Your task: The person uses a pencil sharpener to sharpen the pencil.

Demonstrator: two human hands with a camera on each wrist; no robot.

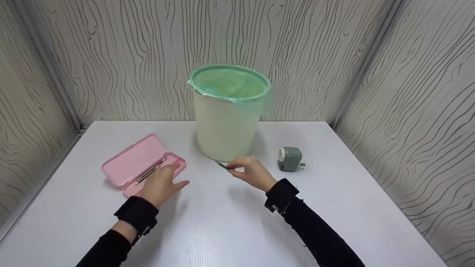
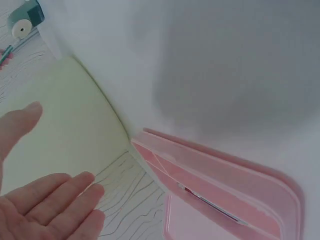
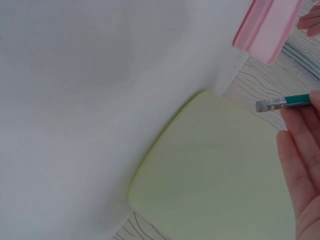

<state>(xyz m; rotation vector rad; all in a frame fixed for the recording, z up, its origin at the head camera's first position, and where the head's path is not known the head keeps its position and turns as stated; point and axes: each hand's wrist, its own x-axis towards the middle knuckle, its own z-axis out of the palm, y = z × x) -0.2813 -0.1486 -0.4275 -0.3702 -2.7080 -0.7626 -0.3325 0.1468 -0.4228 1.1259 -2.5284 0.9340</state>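
Between thumb and fingers, my right hand (image 1: 252,171) pinches a short green pencil (image 3: 295,100). In the right wrist view its grey eraser (image 3: 261,106) and metal band point away from the fingers. My left hand (image 1: 160,185) has its fingers extended and thumb spread, holding nothing, over the near side of the pink pencil case (image 1: 132,159). The case lies unfolded on the table, its lid tipped back to the left. Pencils (image 1: 150,173) lie in its tray, partly hidden by the left hand in the head view.
A pale bin (image 1: 226,129) with a green rim and a thin green liner stands at the back middle. To its right sits a grey-green crank pencil sharpener (image 1: 290,159). The white table (image 1: 207,230) is enclosed by wood-patterned panels at back and sides.
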